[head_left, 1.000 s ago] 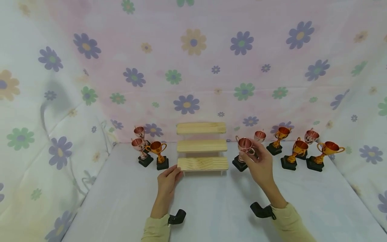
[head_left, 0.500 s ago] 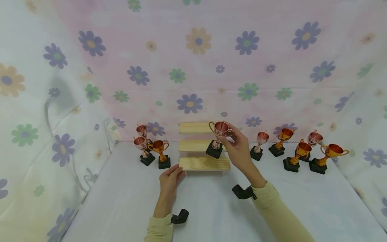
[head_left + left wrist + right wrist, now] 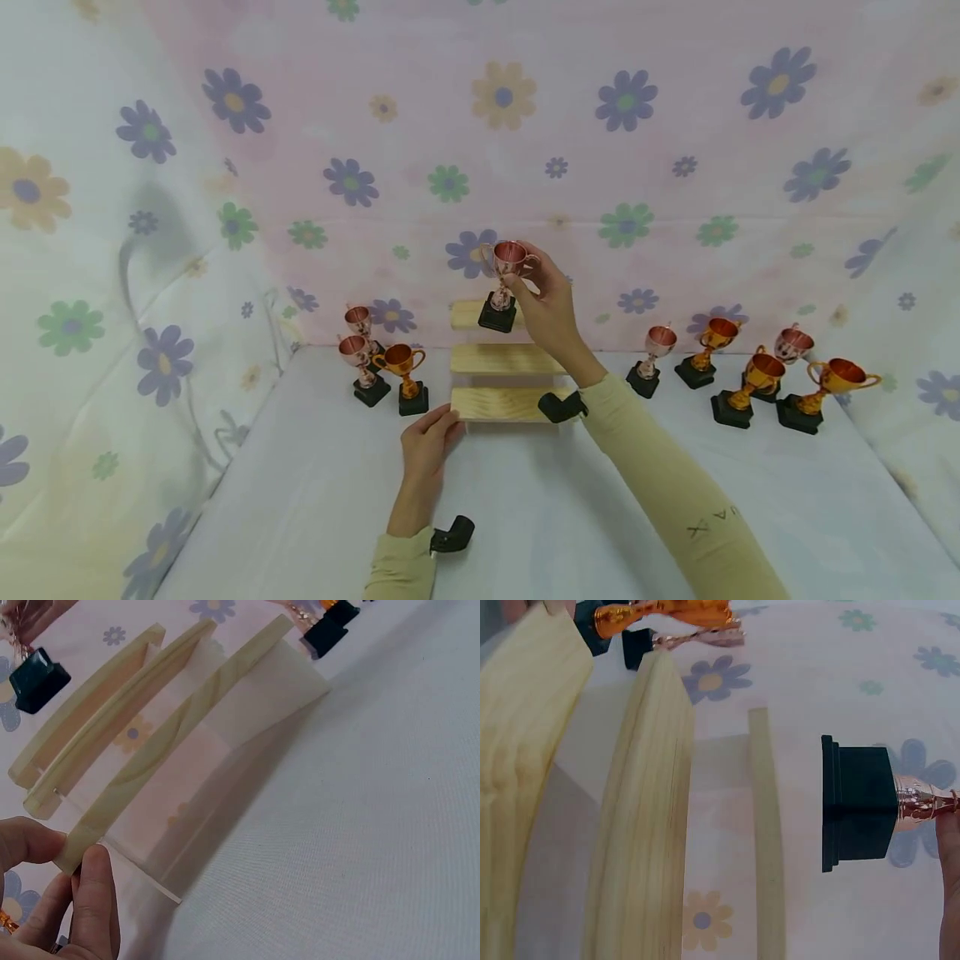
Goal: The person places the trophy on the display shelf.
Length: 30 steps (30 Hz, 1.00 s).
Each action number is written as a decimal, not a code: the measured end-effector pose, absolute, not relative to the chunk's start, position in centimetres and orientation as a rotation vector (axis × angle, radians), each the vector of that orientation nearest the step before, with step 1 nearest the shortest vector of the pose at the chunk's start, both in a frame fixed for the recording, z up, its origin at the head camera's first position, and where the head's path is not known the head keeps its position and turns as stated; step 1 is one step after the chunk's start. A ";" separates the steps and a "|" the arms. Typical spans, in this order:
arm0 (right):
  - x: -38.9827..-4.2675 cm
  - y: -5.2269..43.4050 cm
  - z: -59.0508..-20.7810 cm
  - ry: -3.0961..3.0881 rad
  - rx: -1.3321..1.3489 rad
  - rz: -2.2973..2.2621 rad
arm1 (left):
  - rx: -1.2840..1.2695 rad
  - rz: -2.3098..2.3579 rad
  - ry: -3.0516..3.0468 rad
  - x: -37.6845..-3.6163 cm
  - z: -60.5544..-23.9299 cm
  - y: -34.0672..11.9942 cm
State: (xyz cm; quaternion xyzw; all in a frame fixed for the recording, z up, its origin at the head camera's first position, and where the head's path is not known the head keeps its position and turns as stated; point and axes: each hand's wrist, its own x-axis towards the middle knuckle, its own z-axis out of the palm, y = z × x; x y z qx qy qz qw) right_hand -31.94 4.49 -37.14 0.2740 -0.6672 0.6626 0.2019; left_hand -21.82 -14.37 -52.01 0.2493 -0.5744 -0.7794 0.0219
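A rose-gold trophy cup (image 3: 504, 287) with a black base is held up by my right hand (image 3: 553, 312), its fingers and thumb pinching the cup. In the right wrist view the trophy's black base (image 3: 859, 808) hangs apart from the top step. My left hand (image 3: 427, 446) pinches the left front corner of a three-step wooden stand (image 3: 510, 404). The left wrist view shows thumb and fingers on either side of the lowest plank (image 3: 169, 742). Clear supports (image 3: 270, 697) hold up the planks.
On the left stand two rose-gold trophies (image 3: 356, 358) and a gold trophy (image 3: 405, 367). To the right are several more, including a rose-gold trophy (image 3: 658, 346) and a gold trophy (image 3: 836, 379). Flowered cloth (image 3: 405, 167) hangs behind the white table (image 3: 315, 492).
My right hand has lifted the rose-gold trophy from the right side of the table and carried it left and up, above the top step. The left hand keeps its hold on the stand.
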 end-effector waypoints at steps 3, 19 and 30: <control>-32.8 3.8 -36.7 -1.896 0.775 1.852 | 0.753 -2.420 -1.780 -21.8 -52.0 -14.3; -32.8 1.4 -35.2 -1.969 0.871 1.769 | 0.748 -2.389 -1.794 -21.6 -51.8 -14.1; -33.4 1.4 -34.9 -2.048 0.947 1.738 | 0.747 -2.390 -1.790 -21.5 -52.1 -14.2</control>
